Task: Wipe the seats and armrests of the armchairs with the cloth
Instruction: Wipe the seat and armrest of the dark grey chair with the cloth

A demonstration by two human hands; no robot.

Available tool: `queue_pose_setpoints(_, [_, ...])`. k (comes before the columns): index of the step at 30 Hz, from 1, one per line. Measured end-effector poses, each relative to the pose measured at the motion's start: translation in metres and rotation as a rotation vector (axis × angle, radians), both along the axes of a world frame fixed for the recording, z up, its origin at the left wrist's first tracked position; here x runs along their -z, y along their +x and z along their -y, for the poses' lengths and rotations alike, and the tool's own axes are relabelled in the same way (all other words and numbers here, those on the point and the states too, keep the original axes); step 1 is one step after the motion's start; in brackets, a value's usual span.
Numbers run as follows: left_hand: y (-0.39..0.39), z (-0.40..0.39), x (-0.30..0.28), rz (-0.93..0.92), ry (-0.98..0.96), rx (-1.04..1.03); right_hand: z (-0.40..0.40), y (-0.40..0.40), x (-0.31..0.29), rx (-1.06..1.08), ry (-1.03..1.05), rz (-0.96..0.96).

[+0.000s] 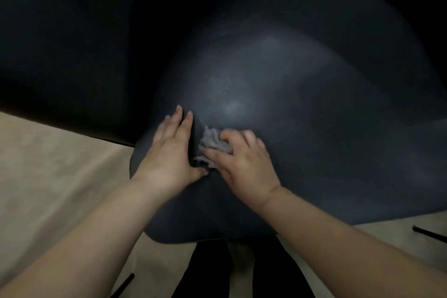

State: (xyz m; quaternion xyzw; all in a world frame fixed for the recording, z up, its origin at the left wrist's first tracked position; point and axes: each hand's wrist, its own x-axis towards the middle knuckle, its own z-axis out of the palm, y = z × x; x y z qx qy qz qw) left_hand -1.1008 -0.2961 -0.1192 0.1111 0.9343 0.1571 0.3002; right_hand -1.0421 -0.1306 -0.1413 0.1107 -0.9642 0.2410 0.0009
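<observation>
One crumpled grey cloth (pixel 212 144) under right hand (pixel 244 164), on dark armchair (pixel 290 104).

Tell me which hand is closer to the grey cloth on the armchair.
Right. The right hand lies on the grey cloth, fingers curled over it on the dark armchair. The left hand rests flat just left of the cloth, apparently not on it.

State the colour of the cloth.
Pale grey, crumpled under the right hand; cloth shows best in the head view.
</observation>
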Motion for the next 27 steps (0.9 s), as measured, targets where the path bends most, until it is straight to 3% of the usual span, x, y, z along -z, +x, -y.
queue_pose_setpoints(3, [0.003,0.000,-0.003,-0.003,-0.011,0.005,-0.042,0.011,0.002,0.019,0.054,-0.052])
queue_pose_setpoints(8, [0.006,-0.007,-0.004,-0.004,-0.011,-0.001,-0.072,-0.005,-0.005,0.456,-0.019,-0.054])
queue_pose_setpoints(9, [0.007,-0.010,-0.004,-0.008,-0.007,0.000,-0.062,-0.005,-0.006,0.409,-0.039,-0.070])
queue_pose_setpoints(12, [0.009,-0.021,-0.003,-0.007,0.013,0.019,-0.031,0.010,-0.004,-0.008,-0.048,-0.026])
queue_pose_setpoints(14, [0.010,-0.024,-0.002,-0.008,0.019,0.026,-0.041,0.016,-0.001,-0.117,-0.009,0.011])
queue_pose_setpoints(16, [0.009,-0.025,-0.002,-0.014,0.005,0.031,-0.076,0.012,0.003,0.002,0.046,-0.037])
queue_pose_setpoints(21, [0.005,-0.035,-0.004,0.014,-0.022,0.029,-0.141,-0.016,-0.003,0.574,0.047,-0.056])
queue_pose_setpoints(23, [0.003,-0.046,-0.004,0.010,-0.023,0.039,-0.119,-0.027,-0.002,0.517,-0.009,-0.069])
queue_pose_setpoints(27, [-0.005,-0.067,-0.005,-0.005,-0.065,0.056,-0.090,-0.036,0.002,0.104,0.028,-0.056])
